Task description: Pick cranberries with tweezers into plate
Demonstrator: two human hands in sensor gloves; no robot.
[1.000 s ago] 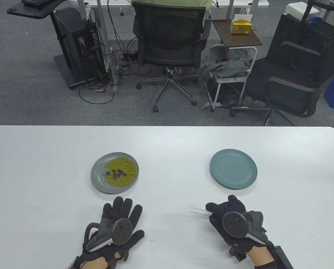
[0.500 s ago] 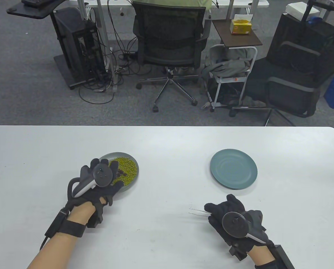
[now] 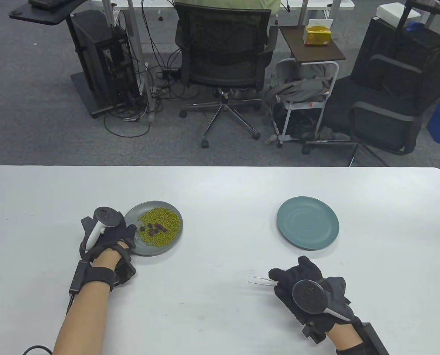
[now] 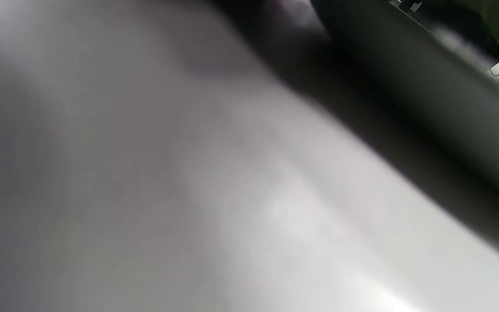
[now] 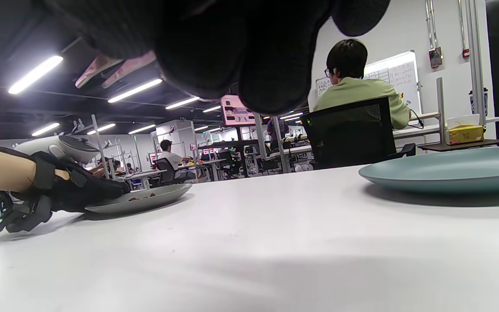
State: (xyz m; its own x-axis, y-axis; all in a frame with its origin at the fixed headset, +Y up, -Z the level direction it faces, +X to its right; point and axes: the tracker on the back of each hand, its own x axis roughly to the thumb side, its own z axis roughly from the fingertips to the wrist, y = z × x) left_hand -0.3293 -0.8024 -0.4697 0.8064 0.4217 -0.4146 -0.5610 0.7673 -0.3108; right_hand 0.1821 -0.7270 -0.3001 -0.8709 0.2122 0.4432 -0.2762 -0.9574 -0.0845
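No brand name or readable writing shows on anything on the white table [image 3: 220, 192]; a whiteboard far behind has marks too small for me to read. My left hand [image 3: 109, 236] rests at the left rim of a grey plate [image 3: 168, 247], thumb touching its edge; how the rest of its fingers lie I cannot tell, and the left wrist view is only blur. That plate holds a heap of small green beans [image 3: 164, 222] with several dark red cranberries [image 3: 154, 228] lying together on top, near the middle. My right hand [image 3: 304, 288] sits near the front edge of the table, fingers curled around thin metal tweezers [image 3: 261, 280], whose two tips point left and stand slightly apart with nothing between them. An empty teal plate [image 3: 308, 222] lies just beyond my right hand, well apart from the grey one. A broad stretch of bare white table lies between the two plates and between my hands. The far edge of the table runs straight, rounding off at the right corner, with a black office chair [image 3: 223, 51] on the carpet beyond.
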